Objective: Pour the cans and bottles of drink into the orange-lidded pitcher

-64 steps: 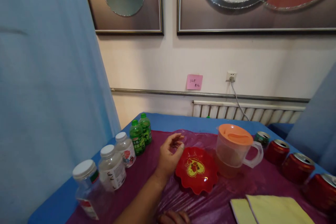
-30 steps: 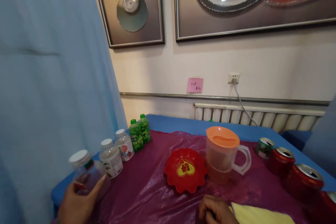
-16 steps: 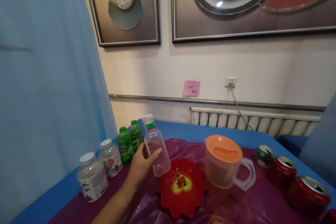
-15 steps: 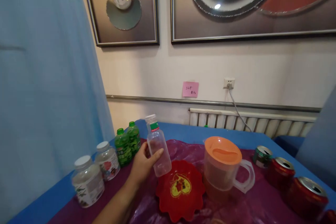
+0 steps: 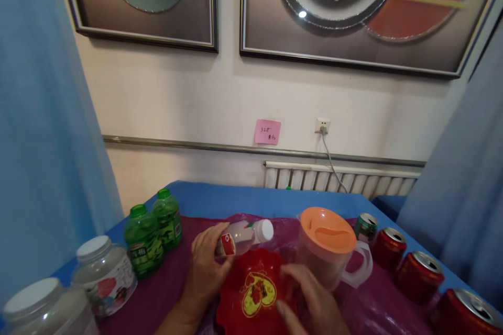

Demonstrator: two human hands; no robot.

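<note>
In my left hand [image 5: 207, 261] is a clear plastic bottle [image 5: 244, 235] with a white cap and a red and white label. My fingers are closed round its lower end, and the bottle lies tipped nearly level, its cap toward the right, behind the red scalloped plate [image 5: 231, 298]. My right hand [image 5: 308, 293] is over the right side of this plate, thumb and fingers apart and slightly blurred. Whether it touches the rim I cannot tell. Just behind that hand stands a clear pitcher [image 5: 320, 259] with an orange lid.
On the left are two green bottles [image 5: 143, 243] and two clear jars [image 5: 104, 272] with white lids. Several drink cans [image 5: 420, 275] line the right side. A purple plastic sheet [image 5: 377, 303] covers part of the blue table [image 5: 220, 196]. Blue curtains hang on both sides.
The bottle has gone from nearly upright to lying over toward the right, and sits lower. My right hand has come into view at the plate. The camera view has shifted.
</note>
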